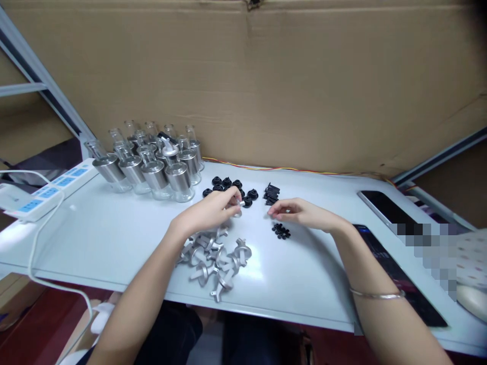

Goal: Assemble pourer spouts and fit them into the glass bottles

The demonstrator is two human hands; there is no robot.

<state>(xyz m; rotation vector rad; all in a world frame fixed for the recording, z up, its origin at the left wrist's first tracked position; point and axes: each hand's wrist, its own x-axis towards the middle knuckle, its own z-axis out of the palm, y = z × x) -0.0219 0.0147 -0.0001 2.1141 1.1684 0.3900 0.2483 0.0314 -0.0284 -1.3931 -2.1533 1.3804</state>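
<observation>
Silver spout (pixel 241 203): up it was in the left hand (pixel 219 204), over the worktop (pixel 133 238), right beside the black stoppers (pixel 252 194)!
Left hand: fingers narrow, pinching that spout.
Right hand (pixel 299 211): fingers nearly together, between the black rods (pixel 271 192) and small black caps (pixel 281 231); whether they held anything, one could not tell.

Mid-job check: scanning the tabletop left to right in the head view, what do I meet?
White power strip → steel-sleeved glass bottles → black caps → black sticks → upper dark-screened phone. The silver pieces overlap this sequence, so they're left out.
</observation>
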